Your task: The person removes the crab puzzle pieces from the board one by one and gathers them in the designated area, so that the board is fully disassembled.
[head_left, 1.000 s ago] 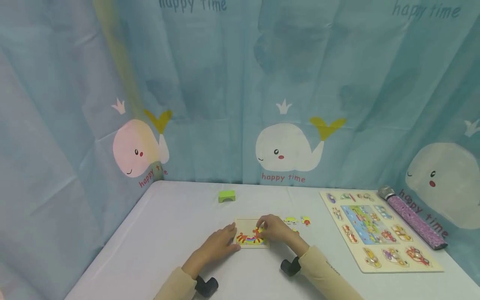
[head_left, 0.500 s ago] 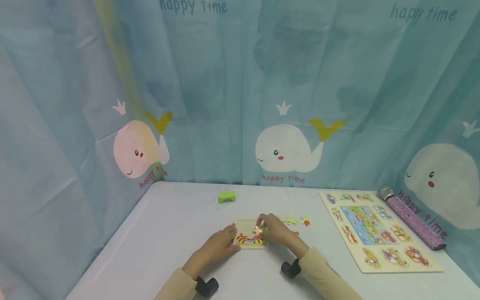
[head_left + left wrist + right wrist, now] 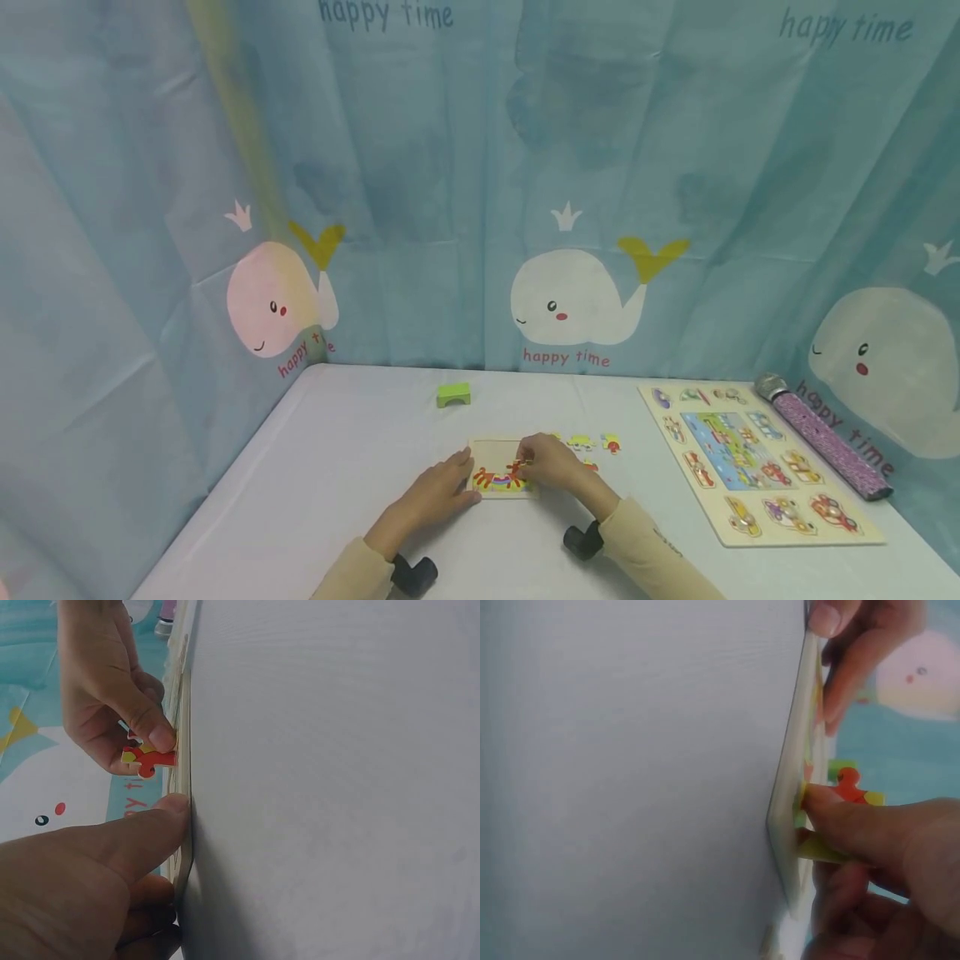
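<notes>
Both arms wear long sleeves of a pale beige, soft-looking cloth that ends at the wrist in a plain cuff. The left sleeve [image 3: 352, 571] shows near the lower edge of the head view, the right sleeve [image 3: 648, 550] further over, toward the large puzzle board [image 3: 757, 467], and it bears a tiny dark marking on its upper side, too small to read. Just past each cuff sits a small black device, rounded and matte: one at the left wrist [image 3: 413, 574], one at the right wrist [image 3: 582, 540]. The left hand [image 3: 435, 492] and right hand [image 3: 551, 461] are bare, without rings or gloves.
</notes>
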### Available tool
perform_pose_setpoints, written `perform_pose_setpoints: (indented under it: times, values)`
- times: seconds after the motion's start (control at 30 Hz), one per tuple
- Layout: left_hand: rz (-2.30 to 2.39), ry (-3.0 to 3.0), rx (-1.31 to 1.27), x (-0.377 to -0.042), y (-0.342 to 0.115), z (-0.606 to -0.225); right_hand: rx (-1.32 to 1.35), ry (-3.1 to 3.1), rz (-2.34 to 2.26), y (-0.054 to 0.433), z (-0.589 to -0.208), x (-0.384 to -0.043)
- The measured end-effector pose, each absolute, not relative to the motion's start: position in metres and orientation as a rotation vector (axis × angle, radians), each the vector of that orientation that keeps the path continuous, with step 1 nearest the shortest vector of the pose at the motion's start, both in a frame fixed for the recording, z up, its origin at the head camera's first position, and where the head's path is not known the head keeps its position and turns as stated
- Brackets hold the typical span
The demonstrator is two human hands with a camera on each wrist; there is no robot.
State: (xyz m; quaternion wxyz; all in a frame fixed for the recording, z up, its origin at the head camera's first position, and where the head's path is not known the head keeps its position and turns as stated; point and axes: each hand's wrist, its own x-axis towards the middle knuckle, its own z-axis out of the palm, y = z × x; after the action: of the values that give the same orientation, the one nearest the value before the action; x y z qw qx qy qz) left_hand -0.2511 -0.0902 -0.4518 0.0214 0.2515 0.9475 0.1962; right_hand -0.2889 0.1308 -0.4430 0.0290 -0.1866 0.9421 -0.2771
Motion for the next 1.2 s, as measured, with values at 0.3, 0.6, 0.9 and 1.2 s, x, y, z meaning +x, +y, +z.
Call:
perform_pose_setpoints:
  times: [0.3, 0.6, 0.9, 1.2]
  values:
    - [0.608, 2.936, 0.771, -0.252, -0.09, -0.452, -0.555, 2.88, -0.87, 0.131, -0.442, -0.287]
    - [0.612, 2.926, 0.77, -0.251, -0.09, -0.45, -0.544, 2.89, -1.041, 0.148, -0.438, -0.293]
    - [0.579, 2.933, 0.774, -0.25, -0.09, -0.452, -0.474, 2.757, -1.23, 0.202, -0.439, -0.293]
    - [0.581, 2.922, 0.77, -0.255, -0.093, -0.45, -0.027, 2.784, -1.398, 0.249, -0.435, -0.291]
